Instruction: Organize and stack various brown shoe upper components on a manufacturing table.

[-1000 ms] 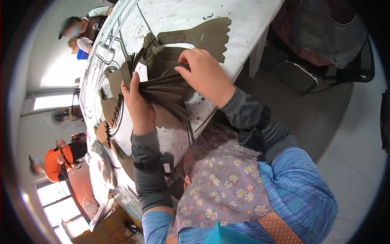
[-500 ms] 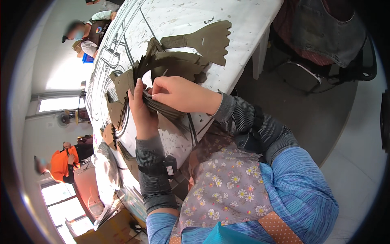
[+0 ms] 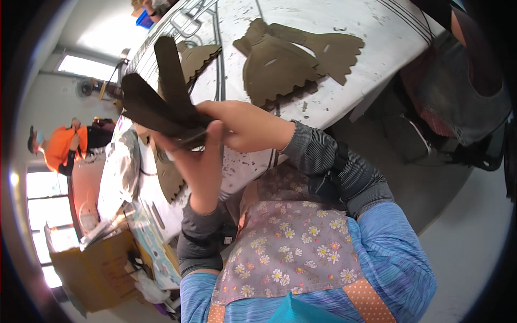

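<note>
A bundle of flat olive-brown cut pieces [image 3: 171,70] is held up over the table's near left part, with rounded strips fanned apart at its top. My left hand [image 3: 196,167] grips the bundle from below, its fingers partly hidden and blurred. From the right, my right hand [image 3: 242,126] closes on the same bundle at its lower end. Beyond my right hand lies a pile of similar scalloped pieces [image 3: 280,70], with a single piece [image 3: 339,51] sticking out to its right. More scalloped pieces [image 3: 199,59] lie behind the bundle, and another piece [image 3: 169,177] rests beside my left wrist.
The white table [image 3: 393,27] carries black line drawings and dark scraps. A clear plastic bag [image 3: 126,156] sits at its left edge. A cardboard box [image 3: 102,272] stands lower left. A person in orange [image 3: 62,148] is farther left. A chair with a denim garment [image 3: 458,91] stands right.
Both hands have lifted the bundle off the pieces on the table, and its strips now spread upward. The view has swung, so the table pile appears farther right, apart from my hands.
</note>
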The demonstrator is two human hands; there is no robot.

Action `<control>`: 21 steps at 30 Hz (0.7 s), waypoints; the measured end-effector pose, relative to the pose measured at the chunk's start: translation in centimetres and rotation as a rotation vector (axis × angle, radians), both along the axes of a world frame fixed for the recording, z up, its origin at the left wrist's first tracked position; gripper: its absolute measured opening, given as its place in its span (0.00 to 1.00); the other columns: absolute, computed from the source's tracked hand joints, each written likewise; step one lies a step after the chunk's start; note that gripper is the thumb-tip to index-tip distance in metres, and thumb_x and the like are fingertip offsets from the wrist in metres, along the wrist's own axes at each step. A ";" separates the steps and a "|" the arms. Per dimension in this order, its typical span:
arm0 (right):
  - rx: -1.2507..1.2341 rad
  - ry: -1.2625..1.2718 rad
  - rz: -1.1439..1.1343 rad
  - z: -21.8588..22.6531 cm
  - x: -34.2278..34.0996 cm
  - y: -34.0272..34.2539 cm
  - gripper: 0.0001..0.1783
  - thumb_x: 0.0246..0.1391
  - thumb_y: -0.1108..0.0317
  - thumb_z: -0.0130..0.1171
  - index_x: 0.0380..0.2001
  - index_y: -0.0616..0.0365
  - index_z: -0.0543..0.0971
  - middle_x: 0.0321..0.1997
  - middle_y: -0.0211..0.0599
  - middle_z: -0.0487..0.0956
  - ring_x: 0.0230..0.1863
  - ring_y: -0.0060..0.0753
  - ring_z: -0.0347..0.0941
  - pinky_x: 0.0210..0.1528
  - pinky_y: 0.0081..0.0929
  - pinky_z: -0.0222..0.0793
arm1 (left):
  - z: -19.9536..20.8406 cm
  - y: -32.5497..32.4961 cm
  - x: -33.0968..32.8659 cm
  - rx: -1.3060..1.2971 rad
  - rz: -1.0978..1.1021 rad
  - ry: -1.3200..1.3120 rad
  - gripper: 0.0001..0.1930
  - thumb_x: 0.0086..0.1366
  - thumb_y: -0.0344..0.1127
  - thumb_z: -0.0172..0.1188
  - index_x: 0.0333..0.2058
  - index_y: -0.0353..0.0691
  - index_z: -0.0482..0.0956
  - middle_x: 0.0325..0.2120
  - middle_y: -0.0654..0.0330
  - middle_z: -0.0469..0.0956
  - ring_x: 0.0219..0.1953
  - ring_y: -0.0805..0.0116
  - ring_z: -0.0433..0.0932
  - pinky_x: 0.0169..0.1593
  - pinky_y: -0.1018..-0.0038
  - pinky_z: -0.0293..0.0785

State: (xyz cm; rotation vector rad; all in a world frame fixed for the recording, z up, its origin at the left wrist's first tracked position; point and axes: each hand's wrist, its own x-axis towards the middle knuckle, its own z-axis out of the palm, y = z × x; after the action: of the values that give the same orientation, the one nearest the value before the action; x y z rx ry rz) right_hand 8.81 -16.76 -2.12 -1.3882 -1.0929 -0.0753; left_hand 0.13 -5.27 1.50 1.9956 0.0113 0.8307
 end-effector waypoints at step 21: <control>-0.304 0.060 0.074 0.1 0.5 3.4 0.31 0.48 0.63 0.67 0.53 0.58 0.67 0.49 0.54 0.76 0.49 0.56 0.74 0.48 0.40 0.71 | 0.9 4.4 3.6 -0.233 -0.019 0.041 0.31 0.60 0.37 0.69 0.55 0.29 0.63 0.45 0.55 0.72 0.45 0.70 0.73 0.51 0.76 0.69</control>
State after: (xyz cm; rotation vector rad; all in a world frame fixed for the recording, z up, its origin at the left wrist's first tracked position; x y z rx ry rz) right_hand 9.27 -13.39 -2.05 -1.6068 -1.1380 0.1925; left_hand 3.68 -0.83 2.36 1.7903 0.1079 0.7414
